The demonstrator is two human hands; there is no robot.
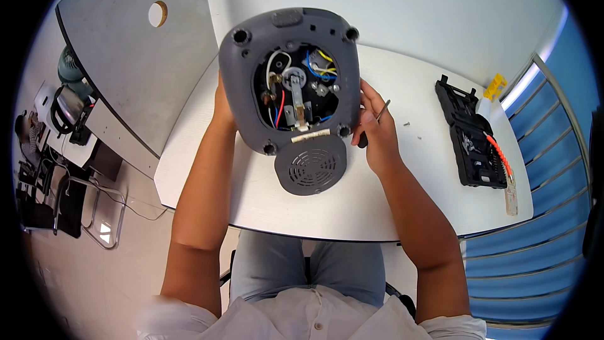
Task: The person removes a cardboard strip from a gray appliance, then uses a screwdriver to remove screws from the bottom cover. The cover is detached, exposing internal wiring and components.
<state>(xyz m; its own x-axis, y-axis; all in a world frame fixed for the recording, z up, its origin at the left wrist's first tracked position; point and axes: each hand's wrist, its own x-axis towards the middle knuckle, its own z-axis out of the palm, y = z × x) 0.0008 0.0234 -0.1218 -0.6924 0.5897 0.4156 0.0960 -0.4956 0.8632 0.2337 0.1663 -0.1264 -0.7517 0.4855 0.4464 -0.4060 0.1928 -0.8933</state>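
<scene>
A dark grey appliance base (243, 88) is held up above the white table with its underside toward me. Its round opening shows a metal shaft part (298, 97) and red, blue, yellow and white wires. My left hand (223, 108) grips the left side, its fingers hidden behind the housing. On the right side, my right hand (379, 129) steadies the housing and keeps a small screwdriver (363, 140) in its fingers, the thin shaft pointing up. Just below the base is a round grey vented cover (311, 167); whether it touches the housing I cannot tell.
Two small screws (407, 124) lie right of my hand on the table (434, 195). An open black tool case (472, 132) sits at the right, beside an orange flexible shaft (499, 153) and a yellow packet (495, 87). A grey panel (126, 50) stands at the left, metal railing (566, 119) at the right.
</scene>
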